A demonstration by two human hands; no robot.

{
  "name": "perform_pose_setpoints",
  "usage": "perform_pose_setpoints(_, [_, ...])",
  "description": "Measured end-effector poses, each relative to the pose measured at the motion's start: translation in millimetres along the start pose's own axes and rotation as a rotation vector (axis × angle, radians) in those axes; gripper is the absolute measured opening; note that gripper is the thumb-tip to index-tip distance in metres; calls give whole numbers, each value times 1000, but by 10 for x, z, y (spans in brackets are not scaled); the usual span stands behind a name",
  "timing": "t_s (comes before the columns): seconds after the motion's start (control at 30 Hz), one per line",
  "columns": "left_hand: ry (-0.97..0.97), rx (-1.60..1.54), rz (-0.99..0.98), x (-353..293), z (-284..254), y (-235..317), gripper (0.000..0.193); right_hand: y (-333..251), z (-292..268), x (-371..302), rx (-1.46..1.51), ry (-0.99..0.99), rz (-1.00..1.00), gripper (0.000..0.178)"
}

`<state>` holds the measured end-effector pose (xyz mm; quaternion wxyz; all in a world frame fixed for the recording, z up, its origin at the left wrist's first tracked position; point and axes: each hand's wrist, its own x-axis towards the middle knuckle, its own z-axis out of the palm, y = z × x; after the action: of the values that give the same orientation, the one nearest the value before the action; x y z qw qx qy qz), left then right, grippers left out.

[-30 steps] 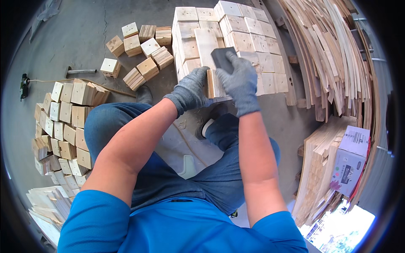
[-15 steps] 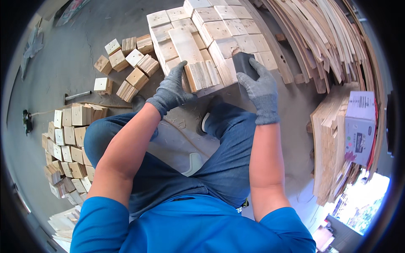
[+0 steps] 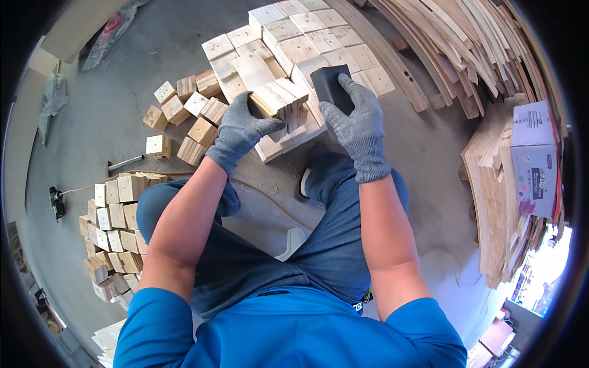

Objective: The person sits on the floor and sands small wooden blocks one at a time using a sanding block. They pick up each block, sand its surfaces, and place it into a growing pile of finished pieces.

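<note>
My left hand (image 3: 240,127), in a grey knit glove, is closed on a layered wooden block (image 3: 279,95). Its thumb lies along the near end and its fingers reach over the left side. The block is tilted above a plank on the near part of the stacked wooden blocks (image 3: 296,50). Just to its right, my right hand (image 3: 361,116), gloved alike, grips a dark, flat-faced sanding block (image 3: 331,87). The dark block stands at a slant, apart from the wooden one. Its lower end is partly covered by my thumb.
Loose wooden blocks (image 3: 202,130) lie left of the stack. Another block pile (image 3: 116,222) stands by my left knee, with a hose (image 3: 270,197) crossing the floor nearby. Long boards (image 3: 451,55) lie at the far right, and a carton (image 3: 534,161) rests beside stacked boards.
My left hand has tipped the wooden block up, exposing the plank beneath. My right hand has brought the sanding block leftward, nearer to it. The whole view has shifted slightly.
</note>
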<state>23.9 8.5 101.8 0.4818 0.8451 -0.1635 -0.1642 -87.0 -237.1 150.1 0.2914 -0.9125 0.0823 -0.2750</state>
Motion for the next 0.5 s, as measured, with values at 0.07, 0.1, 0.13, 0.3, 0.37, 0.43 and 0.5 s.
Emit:
perform_pose_setpoints(0.07, [1, 66, -26, -58, -87, 170, 113, -118, 26, -8, 99, 21, -15, 66])
perform_pose_setpoints(0.1, [1, 88, -35, -76, -142, 252, 111, -189, 55, -3, 117, 41, -45, 66])
perform_pose_setpoints(0.13, [-2, 106, -45, -105, -185, 323, 110, -285, 79, -4, 133, 59, -74, 66])
perform_pose_setpoints(0.3, [-44, -61, -146, -261, -305, 437, 96, -610, 143, -16, 52, 51, -158, 70])
perform_pose_setpoints(0.37, [-26, -239, -168, -335, -368, 465, 79, -689, 119, -105, -1, 16, -168, 71])
perform_pose_setpoints(0.43, [-6, -419, -183, -405, -432, 489, 63, -745, 73, -228, -33, -15, -196, 71])
perform_pose_setpoints(0.5, [60, -551, -216, -409, -530, 567, 51, -783, -9, -377, 11, -105, -158, 70])
